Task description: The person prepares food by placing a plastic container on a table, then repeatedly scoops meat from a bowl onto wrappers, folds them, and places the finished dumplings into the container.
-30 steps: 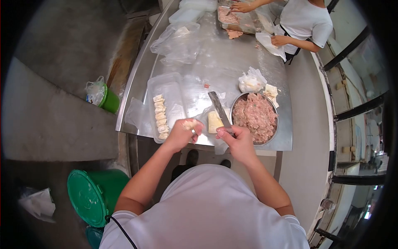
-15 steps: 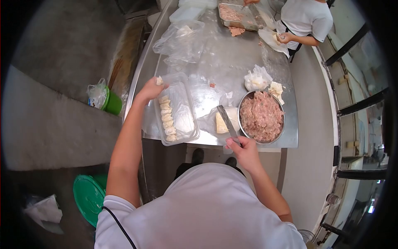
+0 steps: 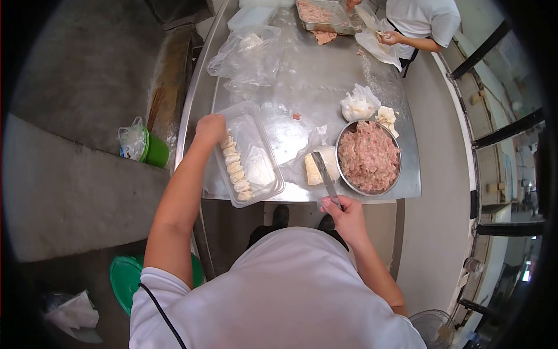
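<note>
My left hand [image 3: 211,128] is closed over the far left corner of a clear plastic tray [image 3: 268,152]. Its fingers point down and are hidden, so I cannot see what is in them. Below that hand runs a row of filled dumplings [image 3: 235,167] along the tray's left side. My right hand [image 3: 344,214] grips a flat metal spatula [image 3: 326,177] at the table's front edge. The blade points away from me, over a stack of pale dough wrappers [image 3: 314,169]. A metal bowl [image 3: 337,152] heaped with minced meat [image 3: 369,157] stands just right of it.
A crumpled white plastic bag [image 3: 359,103] and dough scraps [image 3: 388,119] lie behind the bowl. Clear plastic bags [image 3: 247,55] lie far left on the steel table [image 3: 314,70]. Across it, a co-worker [image 3: 421,26] stands by a metal meat tray [image 3: 328,27]. A green bucket [image 3: 156,150] is left.
My left hand has turned down over the tray's corner; the dumpling seen in its fingers before is hidden now. My right hand still holds the spatula, with its blade now over the wrappers.
</note>
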A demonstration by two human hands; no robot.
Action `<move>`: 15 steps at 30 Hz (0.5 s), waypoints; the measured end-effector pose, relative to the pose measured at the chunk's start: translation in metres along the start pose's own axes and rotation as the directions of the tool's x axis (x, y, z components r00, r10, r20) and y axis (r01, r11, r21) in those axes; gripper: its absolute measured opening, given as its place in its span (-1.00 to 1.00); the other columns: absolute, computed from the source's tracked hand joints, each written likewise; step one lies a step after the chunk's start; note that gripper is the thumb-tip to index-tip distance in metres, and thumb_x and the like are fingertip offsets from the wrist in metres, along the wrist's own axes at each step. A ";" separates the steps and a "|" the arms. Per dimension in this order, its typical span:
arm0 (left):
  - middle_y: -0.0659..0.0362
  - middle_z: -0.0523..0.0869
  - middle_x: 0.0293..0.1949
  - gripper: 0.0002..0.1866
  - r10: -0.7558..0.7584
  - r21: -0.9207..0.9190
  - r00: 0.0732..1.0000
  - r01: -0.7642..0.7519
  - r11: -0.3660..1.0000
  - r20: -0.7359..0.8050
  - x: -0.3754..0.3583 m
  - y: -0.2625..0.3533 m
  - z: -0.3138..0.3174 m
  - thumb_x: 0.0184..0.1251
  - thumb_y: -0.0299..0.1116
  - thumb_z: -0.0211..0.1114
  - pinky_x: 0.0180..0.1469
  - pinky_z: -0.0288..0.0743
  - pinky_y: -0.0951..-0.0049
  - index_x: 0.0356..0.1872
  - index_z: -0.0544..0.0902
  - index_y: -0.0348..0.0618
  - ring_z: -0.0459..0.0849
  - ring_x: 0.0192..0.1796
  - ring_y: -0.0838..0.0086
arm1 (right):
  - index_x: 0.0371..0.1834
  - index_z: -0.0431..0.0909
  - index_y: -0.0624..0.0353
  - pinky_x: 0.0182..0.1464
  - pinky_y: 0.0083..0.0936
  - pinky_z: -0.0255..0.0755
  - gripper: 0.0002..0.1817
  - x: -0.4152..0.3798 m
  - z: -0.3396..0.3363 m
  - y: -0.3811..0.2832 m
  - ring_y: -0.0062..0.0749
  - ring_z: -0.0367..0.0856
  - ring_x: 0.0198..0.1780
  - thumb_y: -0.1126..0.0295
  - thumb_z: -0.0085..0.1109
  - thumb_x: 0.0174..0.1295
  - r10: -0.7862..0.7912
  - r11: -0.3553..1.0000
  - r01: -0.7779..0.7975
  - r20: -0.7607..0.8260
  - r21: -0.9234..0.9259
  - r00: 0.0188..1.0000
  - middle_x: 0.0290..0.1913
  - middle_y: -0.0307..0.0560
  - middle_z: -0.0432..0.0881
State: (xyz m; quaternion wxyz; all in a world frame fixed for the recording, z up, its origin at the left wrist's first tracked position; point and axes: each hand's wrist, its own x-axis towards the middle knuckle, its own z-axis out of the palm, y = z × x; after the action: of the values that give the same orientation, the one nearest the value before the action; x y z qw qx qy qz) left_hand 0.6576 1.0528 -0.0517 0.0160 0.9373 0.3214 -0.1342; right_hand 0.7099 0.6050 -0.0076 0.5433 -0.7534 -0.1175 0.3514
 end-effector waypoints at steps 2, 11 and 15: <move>-0.18 0.82 -0.06 -0.75 0.002 0.003 1.000 -0.002 1.000 -0.027 0.000 -0.001 0.001 0.14 -0.37 0.45 0.11 0.70 0.09 -0.19 0.82 -0.28 0.81 0.03 -0.04 | -0.09 0.76 0.37 -0.12 -0.58 0.52 -0.74 0.001 0.001 0.006 -0.62 0.66 -0.27 0.32 0.32 0.47 -0.012 1.000 0.012 -0.011 0.019 1.000 -0.32 -0.17 0.79; -0.05 0.83 -0.08 -0.81 0.137 -0.229 0.963 -0.190 0.955 -0.231 -0.028 0.044 -0.012 0.18 -0.29 0.47 0.04 0.67 0.12 -0.24 0.85 -0.14 0.81 -0.05 0.02 | -0.21 0.75 0.29 -0.32 -0.61 0.29 -0.71 -0.003 -0.023 0.003 -0.72 0.42 -0.42 0.23 0.35 0.47 0.032 0.999 -0.030 -0.094 0.021 0.995 -0.43 -0.34 0.65; 0.03 0.82 -0.16 -0.82 0.267 -0.629 0.886 -0.459 0.628 -0.381 -0.094 0.152 0.001 0.14 -0.34 0.53 0.02 0.63 0.14 -0.27 0.80 -0.15 0.79 -0.05 0.09 | -0.35 0.74 0.18 -0.53 -0.65 0.00 -0.70 -0.003 -0.027 0.003 -0.80 0.19 -0.57 0.18 0.38 0.45 -0.018 0.989 0.046 -0.198 0.137 0.980 -0.56 -0.49 0.47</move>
State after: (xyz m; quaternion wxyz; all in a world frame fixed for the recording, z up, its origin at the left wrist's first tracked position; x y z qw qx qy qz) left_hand 0.6784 0.8757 -0.0365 0.3578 0.9133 0.1498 0.1242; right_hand 0.7252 0.5826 -0.0046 0.6099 -0.7419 -0.0503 0.2739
